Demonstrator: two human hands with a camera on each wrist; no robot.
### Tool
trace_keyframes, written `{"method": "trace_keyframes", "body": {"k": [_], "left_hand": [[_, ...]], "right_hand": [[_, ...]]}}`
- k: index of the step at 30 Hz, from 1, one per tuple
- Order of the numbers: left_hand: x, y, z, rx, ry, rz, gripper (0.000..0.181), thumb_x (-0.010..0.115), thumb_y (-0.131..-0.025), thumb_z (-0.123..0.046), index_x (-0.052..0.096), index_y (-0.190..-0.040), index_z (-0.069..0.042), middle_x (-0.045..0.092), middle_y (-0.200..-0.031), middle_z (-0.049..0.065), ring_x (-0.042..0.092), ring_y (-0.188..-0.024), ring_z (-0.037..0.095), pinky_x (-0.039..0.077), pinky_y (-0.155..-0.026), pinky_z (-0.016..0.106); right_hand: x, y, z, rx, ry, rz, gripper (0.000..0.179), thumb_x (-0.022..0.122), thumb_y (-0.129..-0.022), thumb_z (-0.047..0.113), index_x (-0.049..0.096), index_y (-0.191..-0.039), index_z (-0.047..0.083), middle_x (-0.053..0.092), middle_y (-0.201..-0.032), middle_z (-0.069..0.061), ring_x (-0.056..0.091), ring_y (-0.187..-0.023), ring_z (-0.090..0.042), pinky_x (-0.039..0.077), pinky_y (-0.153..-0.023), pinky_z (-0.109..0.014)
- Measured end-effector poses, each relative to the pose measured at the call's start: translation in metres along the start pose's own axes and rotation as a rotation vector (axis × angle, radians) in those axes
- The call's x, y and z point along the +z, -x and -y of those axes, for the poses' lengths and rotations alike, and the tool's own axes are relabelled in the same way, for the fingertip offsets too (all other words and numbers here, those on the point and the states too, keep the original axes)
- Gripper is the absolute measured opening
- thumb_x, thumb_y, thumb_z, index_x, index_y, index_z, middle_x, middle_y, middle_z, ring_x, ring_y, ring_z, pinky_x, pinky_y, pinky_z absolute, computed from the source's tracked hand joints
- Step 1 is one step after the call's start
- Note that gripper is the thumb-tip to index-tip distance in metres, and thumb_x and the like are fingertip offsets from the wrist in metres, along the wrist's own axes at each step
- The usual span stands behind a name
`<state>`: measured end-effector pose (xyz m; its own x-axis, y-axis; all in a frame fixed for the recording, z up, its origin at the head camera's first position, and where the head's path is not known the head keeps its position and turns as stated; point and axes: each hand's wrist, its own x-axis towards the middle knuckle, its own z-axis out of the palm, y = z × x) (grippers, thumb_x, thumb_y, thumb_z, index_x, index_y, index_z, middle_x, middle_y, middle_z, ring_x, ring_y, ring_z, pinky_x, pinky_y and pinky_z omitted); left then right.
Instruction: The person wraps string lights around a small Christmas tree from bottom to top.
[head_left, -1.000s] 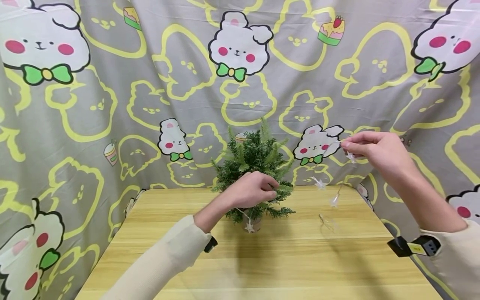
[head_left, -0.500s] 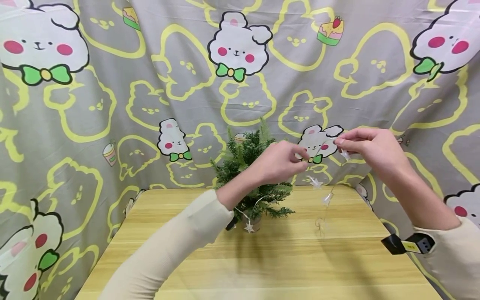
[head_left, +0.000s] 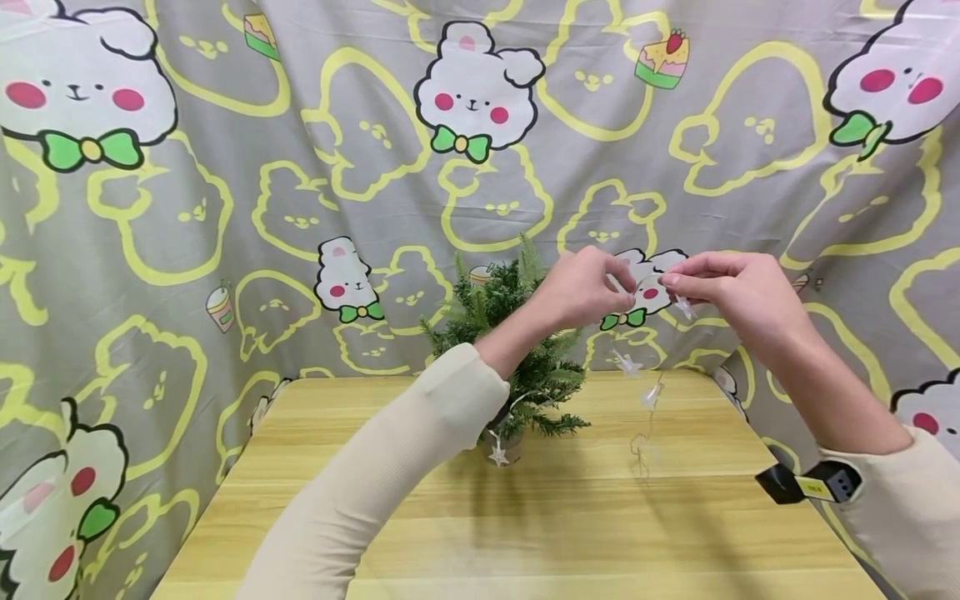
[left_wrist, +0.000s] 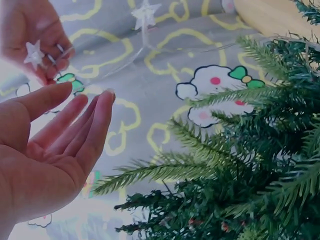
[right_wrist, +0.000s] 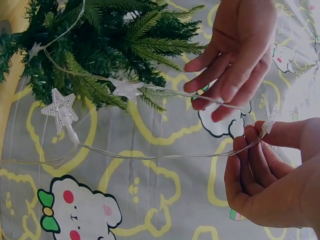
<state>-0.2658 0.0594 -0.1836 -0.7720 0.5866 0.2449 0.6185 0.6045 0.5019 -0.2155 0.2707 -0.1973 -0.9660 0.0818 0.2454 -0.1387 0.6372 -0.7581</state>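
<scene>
My right hand (head_left: 742, 296) pinches the clear wire of a star string light (right_wrist: 61, 111) between thumb and fingers, to the right of a small artificial Christmas tree (head_left: 480, 321). My left hand (head_left: 581, 292) is beside the tree's right side, its fingers loosely extended toward the right hand and gripping nothing. In the right wrist view, wire runs from the pinch past the left fingers to a star (right_wrist: 126, 90) at the branches. Another star (head_left: 498, 451) hangs low at the tree's pot (head_left: 513, 457). More stars dangle below the right hand.
The tree stands toward the back of a wooden table (head_left: 360, 500). Behind and along both sides hangs a grey curtain (head_left: 225, 192) with cartoon prints. A loose end of wire (head_left: 640, 450) trails down over the table's right part.
My left hand has left the front of the tree and moved up and right toward the right hand. The right hand has shifted slightly left, still pinching the string light.
</scene>
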Motion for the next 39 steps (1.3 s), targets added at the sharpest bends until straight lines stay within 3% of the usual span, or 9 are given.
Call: {"method": "trace_keyframes", "body": {"k": [4,6,8,15,20,24,30,34,39], "left_hand": [[0.003,0.000,0.001,-0.018,0.026,0.067,0.008,0.072,-0.095,-0.019,0.079,-0.096,-0.015,0.079,-0.095,0.000,0.070,-0.067,0.011,0.053,-0.059,0.020],[0.005,0.000,0.002,-0.026,0.056,0.095,0.007,0.072,-0.095,-0.017,0.077,-0.091,-0.014,0.074,-0.074,-0.001,0.071,-0.064,0.014,0.054,-0.056,0.022],[0.005,-0.001,0.002,-0.022,0.068,0.100,0.008,0.072,-0.095,-0.017,0.076,-0.088,-0.014,0.073,-0.072,-0.003,0.071,-0.065,0.015,0.055,-0.056,0.022],[-0.004,-0.002,0.003,-0.017,0.176,0.075,0.012,0.066,-0.096,-0.010,0.073,-0.086,-0.010,0.076,-0.082,0.008,0.072,-0.068,0.016,0.059,-0.060,0.024],[-0.015,0.000,0.001,-0.046,0.279,0.137,0.011,0.064,-0.098,-0.008,0.073,-0.092,-0.004,0.076,-0.086,0.012,0.073,-0.075,0.017,0.061,-0.065,0.025],[-0.018,0.003,-0.003,-0.045,0.298,0.180,0.011,0.064,-0.097,-0.008,0.073,-0.092,-0.004,0.076,-0.086,0.011,0.074,-0.076,0.017,0.061,-0.067,0.026],[-0.010,0.008,-0.002,-0.009,0.285,0.172,0.011,0.065,-0.097,-0.007,0.072,-0.090,-0.002,0.076,-0.084,0.014,0.073,-0.070,0.016,0.061,-0.065,0.027],[-0.001,0.009,0.001,-0.036,0.278,0.161,0.008,0.065,-0.096,-0.006,0.071,-0.091,-0.003,0.075,-0.083,0.011,0.073,-0.070,0.015,0.061,-0.064,0.025],[0.010,0.008,0.003,-0.060,0.277,0.167,0.006,0.065,-0.095,-0.005,0.071,-0.091,-0.005,0.076,-0.085,0.009,0.073,-0.069,0.012,0.060,-0.063,0.023]], "right_hand": [[-0.001,0.000,0.002,-0.004,-0.006,-0.015,0.046,0.070,-0.088,0.061,0.075,-0.115,0.023,0.070,-0.089,0.024,0.059,-0.092,-0.012,0.043,-0.081,-0.032],[-0.001,0.000,0.002,-0.003,-0.006,-0.023,0.043,0.071,-0.088,0.060,0.076,-0.112,0.025,0.070,-0.087,0.024,0.060,-0.090,-0.011,0.044,-0.079,-0.030],[-0.002,-0.001,0.002,-0.002,-0.007,-0.026,0.039,0.071,-0.088,0.059,0.077,-0.110,0.027,0.070,-0.085,0.025,0.061,-0.089,-0.009,0.045,-0.079,-0.028],[-0.002,-0.003,0.000,0.005,-0.026,0.002,0.022,0.070,-0.091,0.054,0.077,-0.099,0.035,0.069,-0.085,0.025,0.060,-0.089,-0.007,0.044,-0.080,-0.027],[-0.004,-0.004,-0.001,0.005,-0.051,0.013,0.014,0.070,-0.093,0.049,0.076,-0.092,0.036,0.070,-0.081,0.021,0.060,-0.085,-0.008,0.046,-0.076,-0.023],[-0.005,-0.005,-0.002,-0.006,-0.064,0.012,0.015,0.069,-0.094,0.048,0.077,-0.092,0.035,0.069,-0.080,0.020,0.059,-0.084,-0.008,0.046,-0.074,-0.023],[-0.004,-0.005,-0.002,0.006,-0.040,0.022,0.027,0.069,-0.092,0.053,0.077,-0.100,0.029,0.070,-0.081,0.019,0.060,-0.090,-0.011,0.044,-0.081,-0.028],[-0.003,-0.006,-0.003,0.017,-0.028,0.043,0.023,0.069,-0.092,0.053,0.076,-0.098,0.032,0.069,-0.080,0.021,0.062,-0.091,-0.010,0.042,-0.084,-0.031],[-0.002,-0.007,-0.005,0.000,-0.033,0.052,0.025,0.070,-0.094,0.047,0.076,-0.103,0.025,0.070,-0.082,0.021,0.065,-0.086,-0.006,0.048,-0.080,-0.022]]}}
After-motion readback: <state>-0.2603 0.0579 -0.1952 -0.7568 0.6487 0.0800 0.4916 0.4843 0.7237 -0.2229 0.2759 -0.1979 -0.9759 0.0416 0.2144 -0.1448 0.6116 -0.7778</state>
